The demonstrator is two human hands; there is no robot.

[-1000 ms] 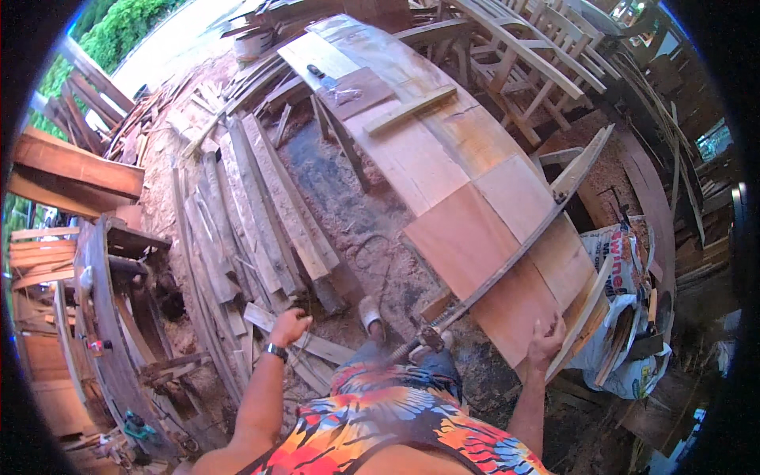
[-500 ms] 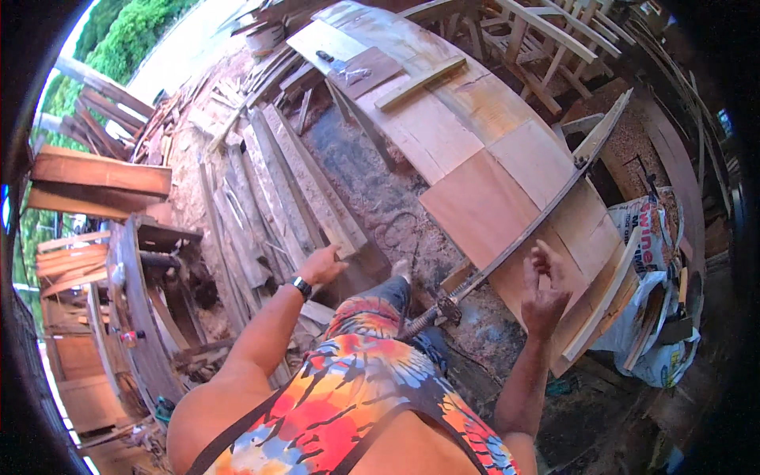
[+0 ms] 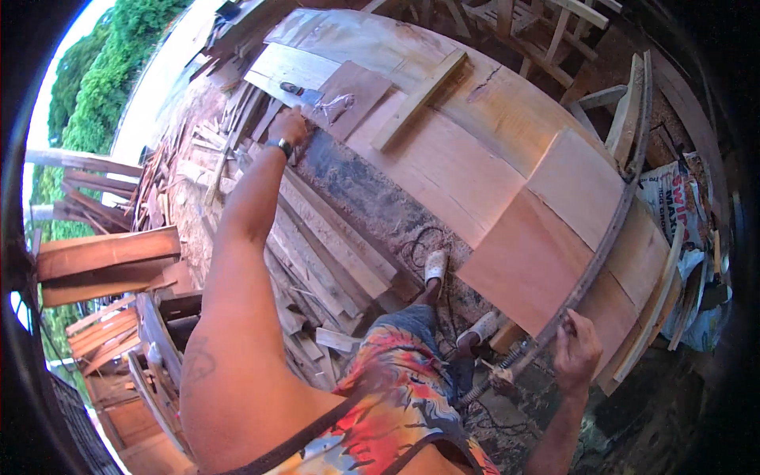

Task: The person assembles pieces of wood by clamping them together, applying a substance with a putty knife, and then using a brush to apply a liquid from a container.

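A plywood-covered workbench top [image 3: 443,170] stretches from the far left to the near right. My left hand [image 3: 290,125], with a watch on its wrist, is stretched out to the bench's far left edge. Just beyond it lie a dark-handled tool [image 3: 290,88] and a crumpled clear plastic piece [image 3: 339,103] on a small brown board [image 3: 358,93]. My left fingers are mostly hidden. My right hand [image 3: 576,352] is at the near right, fingertips pressed together. It is beside a long metal bar clamp [image 3: 590,273] crossing the plywood; whether it touches the bar or holds something small, I cannot make out.
A wooden batten [image 3: 419,99] rests on the bench. Long planks [image 3: 332,229] are stacked left of it, above sawdust-strewn ground. Wood strips [image 3: 651,305] line the near right edge, beside a printed white sack [image 3: 671,194]. Thick boards [image 3: 111,257] stand at the far left.
My left hand has reached forward from above the planks to the bench's far left edge. My right hand has come closer to the clamp bar. The view has shifted with my lean.
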